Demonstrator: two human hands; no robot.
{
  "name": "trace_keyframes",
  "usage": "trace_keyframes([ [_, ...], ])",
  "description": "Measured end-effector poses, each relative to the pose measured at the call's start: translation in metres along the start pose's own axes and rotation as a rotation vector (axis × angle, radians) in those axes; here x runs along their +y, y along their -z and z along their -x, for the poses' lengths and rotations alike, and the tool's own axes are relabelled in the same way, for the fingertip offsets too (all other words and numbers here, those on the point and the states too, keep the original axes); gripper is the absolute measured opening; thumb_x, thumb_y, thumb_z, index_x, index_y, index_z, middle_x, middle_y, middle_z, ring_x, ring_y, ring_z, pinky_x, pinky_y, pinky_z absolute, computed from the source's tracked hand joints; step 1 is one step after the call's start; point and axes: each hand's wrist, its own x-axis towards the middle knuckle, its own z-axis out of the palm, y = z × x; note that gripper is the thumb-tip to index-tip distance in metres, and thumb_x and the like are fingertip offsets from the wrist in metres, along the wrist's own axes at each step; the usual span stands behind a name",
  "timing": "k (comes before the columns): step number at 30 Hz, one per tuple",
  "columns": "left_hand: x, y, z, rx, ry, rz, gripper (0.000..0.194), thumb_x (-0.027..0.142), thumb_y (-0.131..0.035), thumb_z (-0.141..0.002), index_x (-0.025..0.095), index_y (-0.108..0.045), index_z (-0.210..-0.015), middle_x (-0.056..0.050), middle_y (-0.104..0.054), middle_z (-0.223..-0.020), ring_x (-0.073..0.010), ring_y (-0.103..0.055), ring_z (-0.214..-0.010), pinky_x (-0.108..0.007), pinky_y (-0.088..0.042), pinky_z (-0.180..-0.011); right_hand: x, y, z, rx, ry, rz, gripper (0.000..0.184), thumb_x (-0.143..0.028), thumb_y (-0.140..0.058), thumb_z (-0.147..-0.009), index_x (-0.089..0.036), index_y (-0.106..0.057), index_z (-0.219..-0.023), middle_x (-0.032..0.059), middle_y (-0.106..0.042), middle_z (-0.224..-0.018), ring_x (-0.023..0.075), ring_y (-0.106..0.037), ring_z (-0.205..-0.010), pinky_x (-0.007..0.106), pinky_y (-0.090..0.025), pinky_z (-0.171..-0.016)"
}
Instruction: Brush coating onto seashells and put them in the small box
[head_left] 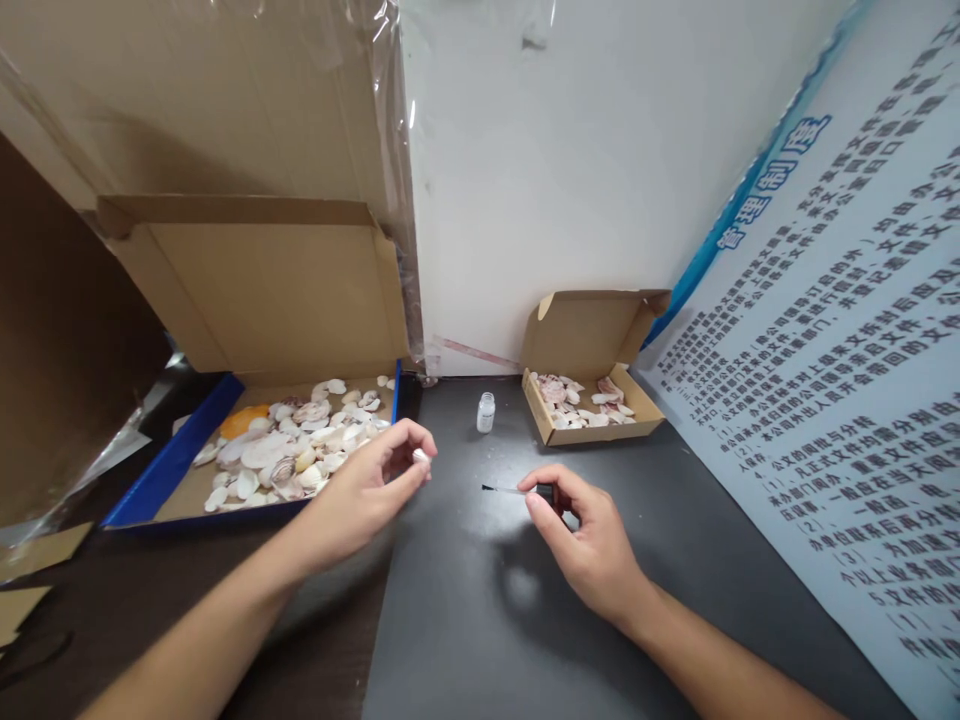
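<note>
White, a small piece, probably a shell (421, 458), is pinched in the left hand (366, 492), and the right hand (592, 538) grips a brush (505, 489), drawn from the open bottle (485, 412) but not yet touching the piece, with many loose shells (262, 452) remaining boxed.

Bottle (486, 413) between boxes (277, 290) of shells (262, 452)

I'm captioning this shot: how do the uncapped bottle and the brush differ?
The uncapped bottle stands upright on the dark tabletop; the brush is held roughly level in the right hand. The bottle is stout; the brush is thin-stemmed. The bottle looks whitish; the brush is black-tipped.
</note>
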Motion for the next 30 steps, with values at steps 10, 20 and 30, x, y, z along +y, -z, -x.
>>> trace_keyframes([
  [10, -0.018, -0.035, -0.003, -0.084, 0.141, 0.381, 0.026, 0.037, -0.068, -0.083, 0.019, -0.053, -0.096, 0.002, -0.052, -0.083, -0.0117, -0.049, -0.076, -0.025, -0.04, -0.072, 0.002, 0.001, 0.001, -0.008, -0.01, -0.051, 0.019, -0.031, -0.048, -0.094, -0.018, -0.061, -0.091, -0.0043, -0.046, -0.061, 0.0108, -0.044, -0.054, 0.021, -0.036, -0.052],
  [20, -0.023, -0.042, -0.003, -0.18, 0.164, 0.401, 0.028, 0.039, -0.066, -0.084, 0.018, -0.048, -0.088, 0.003, -0.055, -0.075, -0.0112, -0.052, -0.072, -0.026, -0.04, -0.071, 0.003, -0.001, 0.0, -0.039, -0.002, -0.055, 0.018, -0.031, -0.049, -0.093, -0.018, -0.062, -0.09, -0.0028, -0.051, -0.065, 0.011, -0.047, -0.056, 0.021, -0.038, -0.054],
  [30, -0.022, -0.041, -0.004, -0.118, 0.142, 0.343, 0.025, 0.035, -0.069, -0.083, 0.017, -0.051, -0.084, 0.004, -0.055, -0.074, -0.009, -0.05, -0.068, -0.023, -0.039, -0.066, 0.001, 0.0, 0.001, -0.069, -0.021, -0.047, 0.019, -0.031, -0.049, -0.092, -0.018, -0.062, -0.089, -0.0023, -0.052, -0.065, 0.011, -0.047, -0.056, 0.021, -0.038, -0.054],
])
